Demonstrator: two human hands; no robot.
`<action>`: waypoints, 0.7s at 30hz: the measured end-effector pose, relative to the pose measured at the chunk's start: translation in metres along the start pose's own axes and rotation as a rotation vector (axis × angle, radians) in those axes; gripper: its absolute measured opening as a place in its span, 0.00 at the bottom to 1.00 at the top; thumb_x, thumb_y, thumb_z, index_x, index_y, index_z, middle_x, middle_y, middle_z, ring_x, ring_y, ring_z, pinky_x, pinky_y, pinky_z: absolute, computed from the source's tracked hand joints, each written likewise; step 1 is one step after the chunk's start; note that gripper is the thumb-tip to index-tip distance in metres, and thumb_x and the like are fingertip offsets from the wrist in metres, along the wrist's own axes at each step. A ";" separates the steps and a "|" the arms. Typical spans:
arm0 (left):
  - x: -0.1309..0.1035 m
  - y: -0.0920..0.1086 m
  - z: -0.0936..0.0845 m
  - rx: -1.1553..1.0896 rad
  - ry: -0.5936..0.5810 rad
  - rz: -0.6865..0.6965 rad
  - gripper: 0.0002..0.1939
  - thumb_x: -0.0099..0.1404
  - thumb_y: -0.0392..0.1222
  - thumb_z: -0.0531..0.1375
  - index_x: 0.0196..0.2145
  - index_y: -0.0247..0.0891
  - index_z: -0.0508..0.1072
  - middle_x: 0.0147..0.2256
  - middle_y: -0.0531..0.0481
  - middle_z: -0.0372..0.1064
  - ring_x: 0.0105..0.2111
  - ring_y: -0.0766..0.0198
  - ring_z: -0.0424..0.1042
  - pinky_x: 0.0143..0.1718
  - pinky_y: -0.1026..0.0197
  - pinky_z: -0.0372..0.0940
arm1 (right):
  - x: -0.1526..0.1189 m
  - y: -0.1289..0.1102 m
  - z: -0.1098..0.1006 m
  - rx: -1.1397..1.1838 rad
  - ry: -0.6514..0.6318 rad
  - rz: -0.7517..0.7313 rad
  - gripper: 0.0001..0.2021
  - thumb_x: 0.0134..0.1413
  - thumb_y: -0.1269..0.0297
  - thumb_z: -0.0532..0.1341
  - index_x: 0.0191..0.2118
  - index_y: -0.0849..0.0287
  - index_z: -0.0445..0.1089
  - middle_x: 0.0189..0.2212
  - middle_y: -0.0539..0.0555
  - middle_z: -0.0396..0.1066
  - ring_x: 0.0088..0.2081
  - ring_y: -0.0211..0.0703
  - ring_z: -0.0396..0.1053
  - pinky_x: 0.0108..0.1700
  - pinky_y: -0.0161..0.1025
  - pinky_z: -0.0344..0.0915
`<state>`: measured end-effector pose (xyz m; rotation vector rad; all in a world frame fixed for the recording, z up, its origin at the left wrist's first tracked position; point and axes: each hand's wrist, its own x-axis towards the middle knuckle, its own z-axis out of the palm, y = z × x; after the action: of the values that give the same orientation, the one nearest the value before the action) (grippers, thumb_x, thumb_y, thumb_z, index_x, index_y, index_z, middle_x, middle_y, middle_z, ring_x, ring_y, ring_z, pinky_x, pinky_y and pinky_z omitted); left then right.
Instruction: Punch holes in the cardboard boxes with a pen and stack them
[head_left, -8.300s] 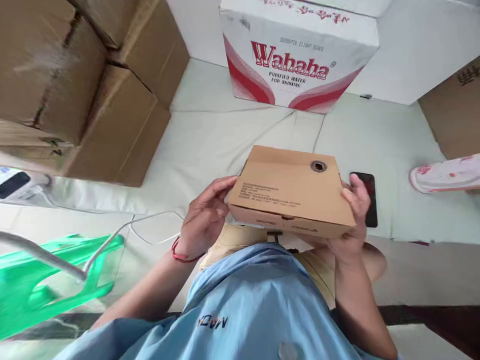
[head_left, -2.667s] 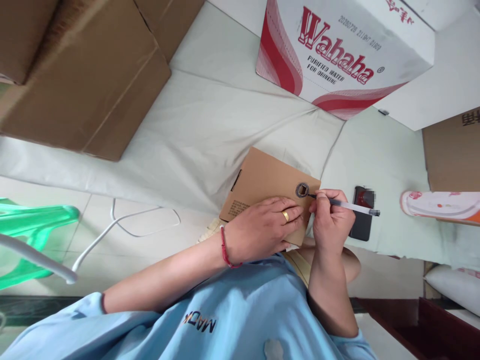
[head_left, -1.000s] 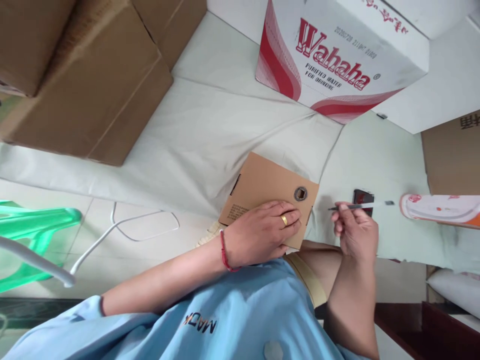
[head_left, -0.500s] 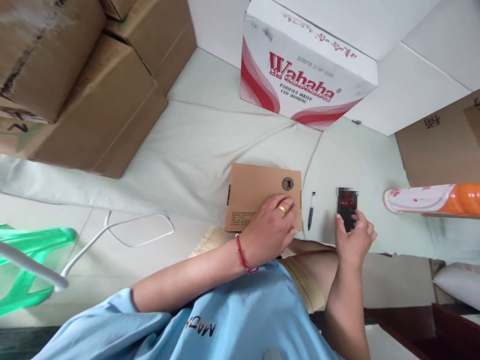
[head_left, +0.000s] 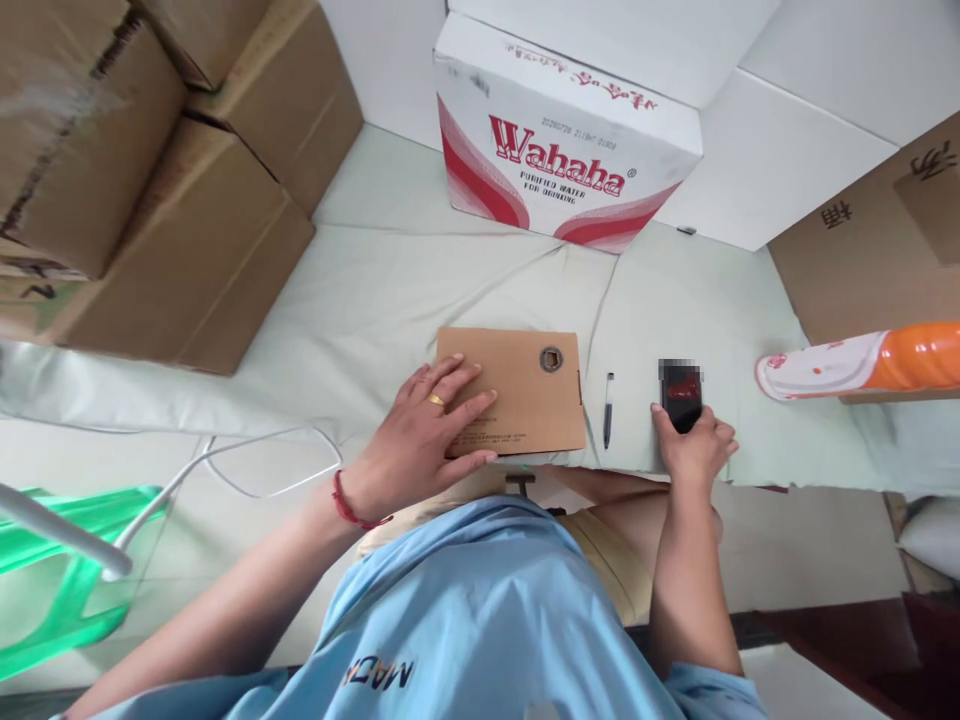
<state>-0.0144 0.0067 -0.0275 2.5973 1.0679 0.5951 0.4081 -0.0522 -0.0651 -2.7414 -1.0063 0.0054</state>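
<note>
A small flat brown cardboard box (head_left: 517,390) lies on the pale cloth-covered surface in front of me. It has a round dark-rimmed hole near its upper right corner and small print along its lower edge. Across the left end of this box rests my left hand (head_left: 431,425), fingers spread and holding nothing. To the right, my right hand (head_left: 696,448) grips the lower end of a black phone (head_left: 681,395), thumb on its left side and fingers on its right. The phone's top is blurred out. Between box and phone lies a pen (head_left: 608,412) with a dark barrel.
A white and red water carton (head_left: 562,150) stands at the back. Large brown cartons (head_left: 187,240) are stacked at left, and another brown carton (head_left: 877,230) stands at right. An orange bottle (head_left: 862,360) lies at right. On the floor at left is a green stool (head_left: 75,600).
My left hand has slid from the right part of the cardboard box to its left end, fingers now spread. My right hand still grips the phone. The view has shifted slightly.
</note>
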 end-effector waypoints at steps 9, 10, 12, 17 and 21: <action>0.017 0.050 0.027 0.118 -0.017 -0.083 0.34 0.67 0.53 0.71 0.66 0.35 0.74 0.71 0.20 0.60 0.71 0.26 0.61 0.65 0.17 0.60 | 0.011 0.003 -0.012 -0.044 -0.106 0.011 0.49 0.48 0.34 0.68 0.61 0.77 0.69 0.56 0.82 0.67 0.56 0.77 0.69 0.63 0.64 0.64; 0.018 0.053 0.029 0.120 -0.011 -0.093 0.34 0.67 0.52 0.71 0.66 0.35 0.74 0.71 0.20 0.60 0.71 0.26 0.62 0.65 0.17 0.60 | 0.007 0.005 -0.015 -0.056 -0.122 0.009 0.50 0.49 0.34 0.67 0.62 0.78 0.68 0.56 0.83 0.66 0.56 0.77 0.70 0.63 0.65 0.65; 0.019 0.055 0.030 0.115 -0.005 -0.101 0.34 0.67 0.50 0.72 0.66 0.35 0.74 0.71 0.20 0.60 0.71 0.26 0.62 0.65 0.17 0.60 | 0.000 0.009 -0.020 -0.075 -0.163 -0.030 0.50 0.49 0.34 0.67 0.63 0.78 0.67 0.58 0.83 0.66 0.59 0.79 0.68 0.64 0.65 0.64; 0.020 0.052 0.032 0.078 0.008 -0.108 0.34 0.66 0.49 0.72 0.66 0.37 0.74 0.72 0.23 0.61 0.71 0.25 0.62 0.66 0.18 0.59 | -0.009 0.011 -0.024 -0.069 -0.240 -0.082 0.47 0.48 0.37 0.68 0.64 0.71 0.68 0.61 0.81 0.66 0.65 0.79 0.63 0.66 0.65 0.63; 0.022 0.053 0.034 0.096 0.029 -0.097 0.34 0.65 0.50 0.72 0.65 0.36 0.75 0.71 0.22 0.61 0.71 0.26 0.63 0.65 0.18 0.59 | -0.013 0.005 -0.026 -0.009 -0.219 0.025 0.44 0.43 0.38 0.70 0.59 0.70 0.71 0.55 0.77 0.69 0.61 0.75 0.67 0.66 0.65 0.63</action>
<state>0.0484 -0.0175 -0.0307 2.6066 1.2526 0.5737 0.4032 -0.0700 -0.0416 -2.8071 -1.0269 0.3120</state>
